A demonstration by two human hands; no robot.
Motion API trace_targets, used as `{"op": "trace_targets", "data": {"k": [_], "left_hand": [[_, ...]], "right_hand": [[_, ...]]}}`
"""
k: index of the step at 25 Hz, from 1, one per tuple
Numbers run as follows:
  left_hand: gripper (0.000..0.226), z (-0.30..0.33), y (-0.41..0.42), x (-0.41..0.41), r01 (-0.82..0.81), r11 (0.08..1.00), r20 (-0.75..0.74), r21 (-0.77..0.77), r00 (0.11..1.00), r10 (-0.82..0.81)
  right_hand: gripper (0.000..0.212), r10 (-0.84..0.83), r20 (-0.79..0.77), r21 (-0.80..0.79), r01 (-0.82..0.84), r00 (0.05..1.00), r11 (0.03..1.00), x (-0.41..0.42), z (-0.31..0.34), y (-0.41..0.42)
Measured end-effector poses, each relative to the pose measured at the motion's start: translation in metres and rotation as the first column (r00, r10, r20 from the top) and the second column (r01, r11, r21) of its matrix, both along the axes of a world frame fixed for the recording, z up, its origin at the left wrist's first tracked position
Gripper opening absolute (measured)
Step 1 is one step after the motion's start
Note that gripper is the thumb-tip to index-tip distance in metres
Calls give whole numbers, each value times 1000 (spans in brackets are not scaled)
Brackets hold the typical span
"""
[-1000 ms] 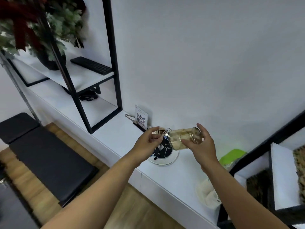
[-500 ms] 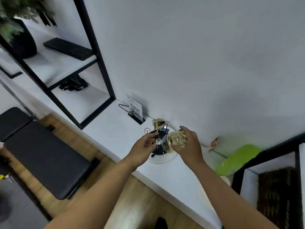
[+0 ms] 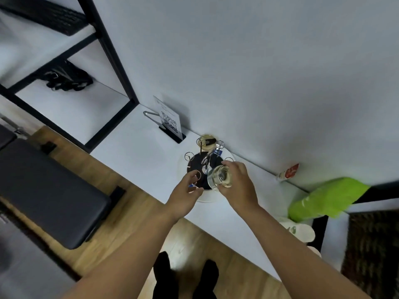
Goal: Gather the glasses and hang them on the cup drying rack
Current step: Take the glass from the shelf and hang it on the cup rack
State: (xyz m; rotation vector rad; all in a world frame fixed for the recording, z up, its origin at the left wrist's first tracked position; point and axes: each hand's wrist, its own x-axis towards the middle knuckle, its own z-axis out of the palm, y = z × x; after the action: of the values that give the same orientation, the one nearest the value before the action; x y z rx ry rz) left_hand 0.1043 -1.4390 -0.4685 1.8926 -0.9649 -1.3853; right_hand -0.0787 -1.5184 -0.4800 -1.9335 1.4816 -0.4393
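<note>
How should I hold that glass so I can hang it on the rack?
Grip the glass around its round side wall, as the right hand does, coming from the side away from the cup drying rack. That probably works best: the glass is tipped, its open mouth faces the rack's wire arms, so fingers on the wall leave the mouth free to slip over an arm.

Rack prongs (image 3: 220,145) seemingly crowding glass (image 3: 220,179)

Both forearms bare, no sleeves, no rings or watch seen. Black trousers (image 3: 183,277), dark feet at 6 o'clock.
</note>
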Motion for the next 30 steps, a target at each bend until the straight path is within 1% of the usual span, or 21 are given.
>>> {"op": "trace_targets", "data": {"k": [3, 6, 10, 12, 17, 23, 30], "left_hand": [[57, -17, -8, 10, 58, 998, 62, -12, 996, -57], [65, -29, -14, 20, 139, 990, 139, -27, 981, -134], [70, -39, -19, 30, 264, 964, 276, -20, 928, -249], [70, -43, -21, 32, 301, 954, 307, -7, 908, -284], [68, -48, -23, 35, 317, 948, 319, 3, 899, -301], [65, -53, -23, 36, 327, 945, 343, -6, 889, -305], [64, -55, -23, 34, 311, 950, 356, -16, 890, -285]], "right_hand": [[73, 11, -70, -9, -12, 997, 1000, 8, -14, -6], [74, 31, -129, -5, -32, 991, 999, 15, -24, -10], [74, 45, -184, 10, -44, 982, 999, 20, -40, -14], [74, 45, -202, 14, -43, 978, 999, 23, -48, -15], [79, 77, -277, 3, -79, 958, 997, 27, -68, -15], [81, 73, -267, -3, -77, 961, 997, 32, -81, -12], [83, 78, -280, -6, -83, 957, 997, 36, -81, -11]]}}
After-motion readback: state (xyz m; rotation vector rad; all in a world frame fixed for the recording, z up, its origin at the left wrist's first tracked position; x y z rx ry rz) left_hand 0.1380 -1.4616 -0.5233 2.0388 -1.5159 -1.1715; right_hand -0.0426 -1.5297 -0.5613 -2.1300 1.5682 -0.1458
